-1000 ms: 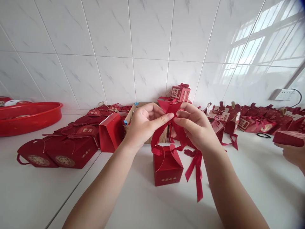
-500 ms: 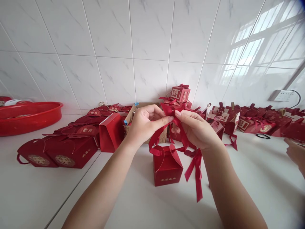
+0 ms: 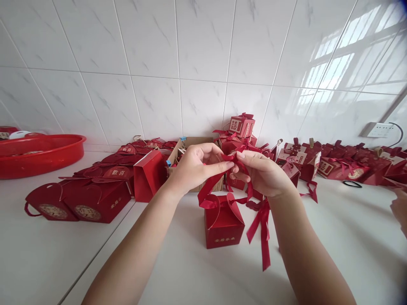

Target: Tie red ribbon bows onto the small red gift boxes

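A small red gift box (image 3: 224, 228) with gold lettering stands upright on the white table, its curved top flaps partly raised. Red ribbon (image 3: 208, 188) runs through the flaps and rises to my fingers. My left hand (image 3: 203, 165) pinches the ribbon between thumb and forefinger above the box. Right beside it, my right hand (image 3: 265, 171) also pinches the ribbon, with the fingertips of both hands nearly touching. More ribbon tails (image 3: 263, 237) hang at the box's right side. The exact crossing of the ribbon is partly hidden by my fingers.
Several dark red boxes (image 3: 95, 201) stand in rows at the left, near a red basin (image 3: 41, 154). A cardboard box (image 3: 219, 184) sits behind my hands. Further boxes (image 3: 343, 167) line the right, with a black band (image 3: 352, 184) and another person's hand (image 3: 400, 209) at the edge.
The upright ribbon loop above my fingertips has been drawn down and looks smaller. My hands stay close together over the box. The other person's hand has shifted toward the right edge.
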`<state>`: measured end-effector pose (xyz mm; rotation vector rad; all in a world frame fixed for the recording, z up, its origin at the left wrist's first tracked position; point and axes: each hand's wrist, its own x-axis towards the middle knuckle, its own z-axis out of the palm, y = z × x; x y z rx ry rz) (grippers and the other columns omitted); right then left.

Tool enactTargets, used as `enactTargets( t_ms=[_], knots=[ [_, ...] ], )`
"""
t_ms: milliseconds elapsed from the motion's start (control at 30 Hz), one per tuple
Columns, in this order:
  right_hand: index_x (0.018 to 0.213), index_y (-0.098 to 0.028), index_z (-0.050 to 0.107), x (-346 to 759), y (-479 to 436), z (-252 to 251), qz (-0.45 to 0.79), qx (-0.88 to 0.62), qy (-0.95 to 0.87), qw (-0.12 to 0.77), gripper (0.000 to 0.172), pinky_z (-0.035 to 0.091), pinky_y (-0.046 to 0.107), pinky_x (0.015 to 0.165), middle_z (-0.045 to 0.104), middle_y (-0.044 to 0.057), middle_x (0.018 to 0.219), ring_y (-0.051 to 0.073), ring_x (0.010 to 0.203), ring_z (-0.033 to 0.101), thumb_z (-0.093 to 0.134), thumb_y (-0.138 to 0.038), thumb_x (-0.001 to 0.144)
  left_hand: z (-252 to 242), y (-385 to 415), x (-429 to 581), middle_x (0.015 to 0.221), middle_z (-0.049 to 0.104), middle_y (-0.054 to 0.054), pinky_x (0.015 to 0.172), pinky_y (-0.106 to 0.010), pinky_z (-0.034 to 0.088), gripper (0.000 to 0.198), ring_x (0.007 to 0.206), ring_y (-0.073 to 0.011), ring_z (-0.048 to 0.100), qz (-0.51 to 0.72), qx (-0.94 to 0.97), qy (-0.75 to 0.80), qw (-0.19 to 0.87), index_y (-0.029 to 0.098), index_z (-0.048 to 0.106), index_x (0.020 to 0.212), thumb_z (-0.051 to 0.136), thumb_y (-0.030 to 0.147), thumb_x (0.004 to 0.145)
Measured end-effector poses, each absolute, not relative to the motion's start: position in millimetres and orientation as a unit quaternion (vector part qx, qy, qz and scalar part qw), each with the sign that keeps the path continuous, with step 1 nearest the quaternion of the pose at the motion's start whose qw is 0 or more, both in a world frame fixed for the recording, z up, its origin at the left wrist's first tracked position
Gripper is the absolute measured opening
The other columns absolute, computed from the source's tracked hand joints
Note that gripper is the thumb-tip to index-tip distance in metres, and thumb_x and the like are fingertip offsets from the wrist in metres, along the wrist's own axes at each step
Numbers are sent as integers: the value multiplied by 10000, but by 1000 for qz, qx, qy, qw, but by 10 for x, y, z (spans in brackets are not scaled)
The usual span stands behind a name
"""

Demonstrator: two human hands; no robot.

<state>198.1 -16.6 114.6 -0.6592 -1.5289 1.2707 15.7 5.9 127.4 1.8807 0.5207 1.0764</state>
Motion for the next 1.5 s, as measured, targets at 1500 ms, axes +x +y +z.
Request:
enactTargets(
  t_ms=[1500],
  knots=[
    [452,-201,409,3036,-725,159,-7,-740,-562,370,316,251,253,423,340,-39,405,99,412,301,520,-323,721,616,177,-1084,501,379,80,539,-222,342,221,469,-122,410,308,771,556,-33,211,533,827,492,131,624]
  ],
)
